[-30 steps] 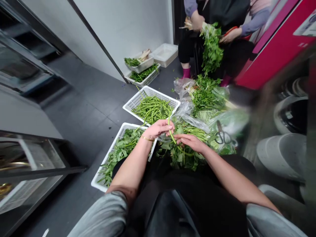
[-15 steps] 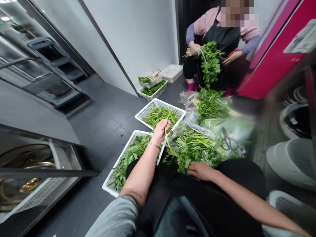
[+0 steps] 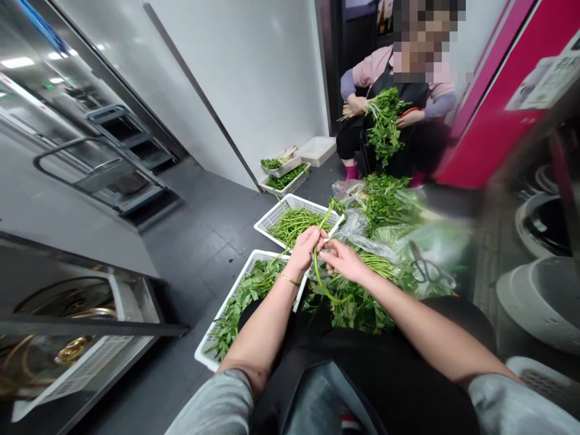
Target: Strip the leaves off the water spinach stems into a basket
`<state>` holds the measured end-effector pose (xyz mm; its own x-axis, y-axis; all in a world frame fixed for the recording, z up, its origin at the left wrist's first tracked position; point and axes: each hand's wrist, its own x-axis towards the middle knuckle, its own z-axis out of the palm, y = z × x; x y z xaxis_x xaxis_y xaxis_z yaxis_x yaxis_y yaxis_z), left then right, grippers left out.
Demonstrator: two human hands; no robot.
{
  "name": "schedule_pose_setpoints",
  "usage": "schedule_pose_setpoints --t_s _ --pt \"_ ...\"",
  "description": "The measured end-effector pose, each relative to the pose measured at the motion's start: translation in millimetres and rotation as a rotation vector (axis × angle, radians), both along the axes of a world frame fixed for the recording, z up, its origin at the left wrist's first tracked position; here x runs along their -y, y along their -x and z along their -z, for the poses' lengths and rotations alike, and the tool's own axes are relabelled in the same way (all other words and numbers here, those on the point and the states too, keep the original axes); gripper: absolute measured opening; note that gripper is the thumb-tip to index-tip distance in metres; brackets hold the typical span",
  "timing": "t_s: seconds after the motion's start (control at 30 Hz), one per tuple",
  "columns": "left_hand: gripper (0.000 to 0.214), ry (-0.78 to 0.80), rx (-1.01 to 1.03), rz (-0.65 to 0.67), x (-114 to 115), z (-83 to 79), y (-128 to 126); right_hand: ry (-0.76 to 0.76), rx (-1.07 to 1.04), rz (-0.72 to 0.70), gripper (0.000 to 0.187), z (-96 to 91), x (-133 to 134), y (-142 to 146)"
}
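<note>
My left hand [image 3: 304, 251] grips a long green vegetable stem [image 3: 316, 273] above the edge of the leaf basket, and the stem curves down over my lap. My right hand [image 3: 342, 261] pinches the same stem close to my left hand. Below them, a white plastic basket [image 3: 235, 302] holds leafy greens. Another white basket [image 3: 290, 205] holds trimmed green stems, just beyond my hands. A heap of leafy stems [image 3: 356, 311] lies on my black apron, and my forearms partly hide it.
Plastic bags [image 3: 357, 238] of greens and scissors [image 3: 426, 269] lie to the right. A seated person [image 3: 408, 84] holds a bunch of greens beyond them. Steel shelving stands at left, white basins at right, and white crates against the back wall on the grey tile floor.
My right hand has risen from the heap on my lap to the stem beside my left hand. The view has shifted slightly, and the seated person's bunch has moved little.
</note>
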<state>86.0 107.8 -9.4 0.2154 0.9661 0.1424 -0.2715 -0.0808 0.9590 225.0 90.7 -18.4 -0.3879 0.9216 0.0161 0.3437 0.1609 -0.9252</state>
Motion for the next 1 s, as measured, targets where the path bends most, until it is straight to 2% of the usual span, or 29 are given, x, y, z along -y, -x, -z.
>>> schedule_pose_setpoints --t_s 0.1,0.17,0.2,0.27,0.33,0.4,0.47,0.53,0.6,0.67,0.73,0.8,0.87,0.9,0.97,1.0 --pt "0.037 0.044 0.125 -0.030 3 5.4 -4 0.205 -0.278 0.035 0.034 28.3 1 10" --pt "0.037 0.091 0.201 -0.020 4 10.8 -8 0.281 -0.328 -0.038 0.037 39.4 8 13" --pt "0.037 0.110 0.219 -0.007 4 13.5 -10 0.268 -0.292 -0.085 0.037 43.4 12 12" --pt "0.037 0.133 0.235 0.011 4 17.8 -11 0.107 -0.099 -0.106 0.039 49.9 21 5" --pt "0.037 0.139 0.234 0.009 3 20.0 -9 -0.116 0.238 -0.091 0.041 55.3 31 -12" --pt "0.036 0.123 0.191 0.007 2 19.8 -2 -0.229 0.545 -0.145 0.038 56.5 42 -35" --pt "0.035 0.099 0.069 0.057 4 17.5 7 -0.218 0.705 -0.277 0.031 46.8 50 -57" --pt "0.035 0.067 -0.116 0.139 9 13.3 15 -0.243 0.695 -0.352 0.022 22.3 49 -71" --pt "0.036 0.010 -0.331 0.198 16 6.9 20 -0.392 0.609 -0.316 0.024 -12.9 37 -76" --pt "0.038 -0.068 -0.556 0.235 24 -1.6 24 -0.590 0.510 -0.182 0.032 -47.2 16 -77" --pt "0.040 -0.136 -0.737 0.279 30 -11.1 27 -0.677 0.500 -0.209 0.030 -68.7 -4 -76" --pt "0.041 -0.180 -0.832 0.322 34 -18.9 32 -0.633 0.545 -0.382 0.025 -71.9 -15 -73" --pt "0.039 -0.199 -0.847 0.353 36 -22.6 38 -0.537 0.560 -0.534 0.023 -59.4 -14 -67" --pt "0.038 -0.187 -0.839 0.366 37 -22.5 41 -0.503 0.539 -0.547 0.024 -49.5 -12 -64" --pt "0.037 -0.126 -0.816 0.370 38 -18.4 49 -0.463 0.427 -0.426 0.027 -27.6 -7 -62" --pt "0.037 -0.092 -0.807 0.351 38 -14.9 52 -0.434 0.318 -0.285 0.027 -17.4 -8 -63"
